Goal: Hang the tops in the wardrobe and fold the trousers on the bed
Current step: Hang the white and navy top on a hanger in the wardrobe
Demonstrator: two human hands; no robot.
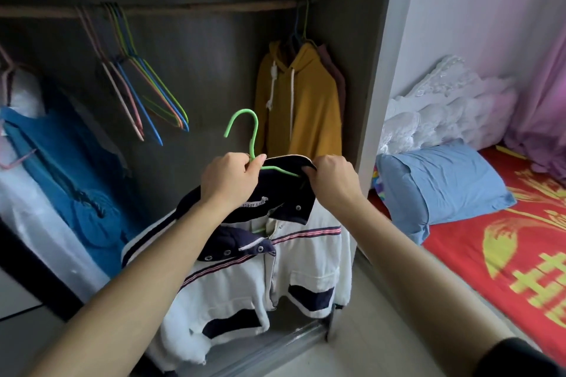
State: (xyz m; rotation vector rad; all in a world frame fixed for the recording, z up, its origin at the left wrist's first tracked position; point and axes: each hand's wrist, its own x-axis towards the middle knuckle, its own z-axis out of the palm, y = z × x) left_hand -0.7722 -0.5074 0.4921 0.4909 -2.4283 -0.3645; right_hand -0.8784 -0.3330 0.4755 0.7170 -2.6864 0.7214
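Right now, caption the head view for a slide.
Left hand holds green hanger, right hand pinches white-and-navy jacket, before the wardrobe rail.

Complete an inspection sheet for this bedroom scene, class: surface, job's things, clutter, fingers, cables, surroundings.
Surface: bed with red cover, blue pillow on it.
Job's things: white and navy jacket on green hanger, not yet on the rail; yellow hoodie hangs there.
Clutter: spare hangers on the rail; white bedding heaped.
Fingers: left hand grips the hanger's neck; right hand pinches the jacket collar.
Cables: thin dark line low left, perhaps one.
Surroundings: pink curtain, blue garment at left.
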